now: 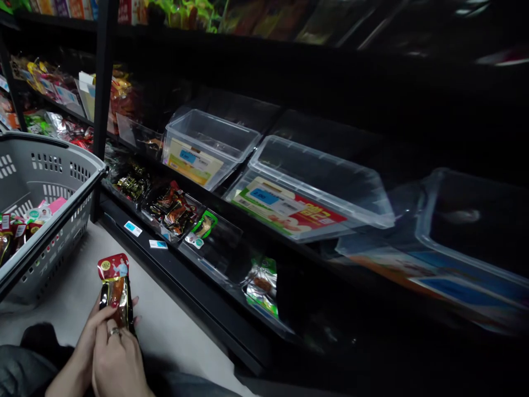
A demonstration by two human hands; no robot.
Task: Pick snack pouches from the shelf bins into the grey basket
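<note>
A red and black snack packet point(114, 270) stands upright between my hands, low at the left of the view. Its front shows a clear window with something brown inside. My left hand point(80, 344) wraps round the packet from behind; some fingertips show past its right edge. Across the packet's lower front lies my right hand point(118, 361), with a ring on one finger, its bent fingers pressed on the wrapper. The packet's bottom end is hidden by the hands.
A grey shopping basket point(61, 220) with several packets stands on the floor at left. Black shelving point(206, 286) runs along the right. Clear bins point(314, 171) with price labels sit on it, and a tray of dark packets point(176, 212) lies lower down.
</note>
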